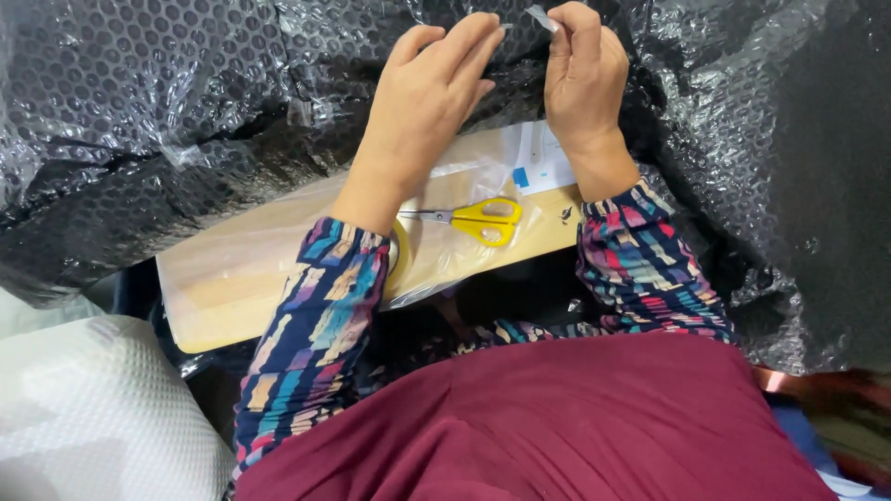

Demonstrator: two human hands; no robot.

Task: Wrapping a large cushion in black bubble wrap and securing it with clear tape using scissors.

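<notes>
Pinched in my right hand (583, 79), grip narrow, a clear tape strip (541, 17) sits above the bubble wrap (167, 83). Left hand (432, 93) rests flat there, fingers extended. Yellow scissors (483, 220) lie on the counter (232, 278) below.

black bubble-wrapped package (167, 102) across the top, white-and-blue label (540, 162) on the wooden board (232, 278)

A pale wooden surface (232, 278) runs across the middle under even, soft light. White dimpled foam sheeting (93, 408) lies near left, beside it.
</notes>
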